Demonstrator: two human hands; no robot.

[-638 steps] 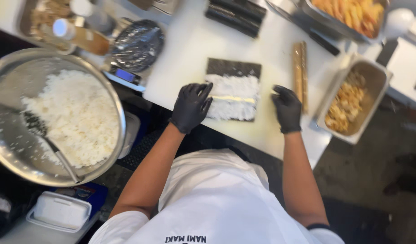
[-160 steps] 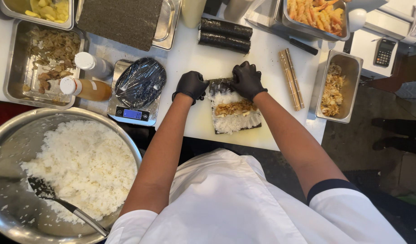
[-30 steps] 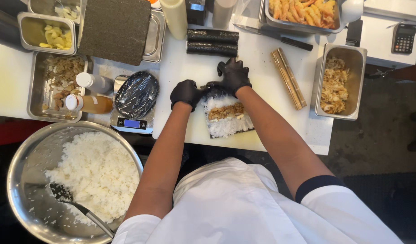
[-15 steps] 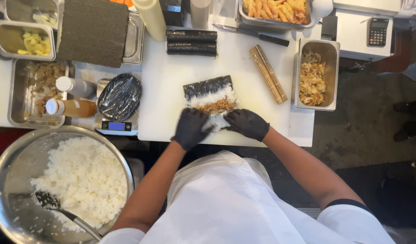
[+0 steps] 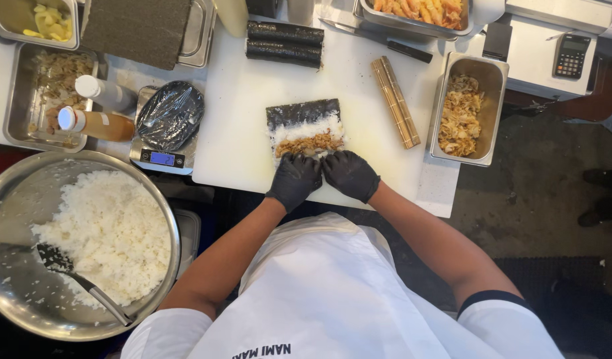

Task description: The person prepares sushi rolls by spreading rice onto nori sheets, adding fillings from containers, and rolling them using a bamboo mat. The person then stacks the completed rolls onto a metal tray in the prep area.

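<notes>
A dark seaweed sheet [image 5: 301,113] spread with white rice [image 5: 305,130] lies on the white counter [image 5: 233,126], with a strip of brown filling [image 5: 311,143] across it. My left hand [image 5: 294,181] and my right hand [image 5: 350,175], both in black gloves, sit side by side on the sheet's near edge. Their fingers curl over that edge and touch the filling. The near part of the sheet is hidden under them.
Two finished dark rolls [image 5: 285,41] lie at the back. A rolled bamboo mat [image 5: 395,101] and a metal pan of filling [image 5: 464,112] are to the right. Left are a scale with a wrapped bowl [image 5: 167,119], bottles [image 5: 96,123] and a big rice bowl [image 5: 86,239].
My hands moved from the far end of the sheet to its near edge about half a second ago and now curl over it. The view has shifted slightly.
</notes>
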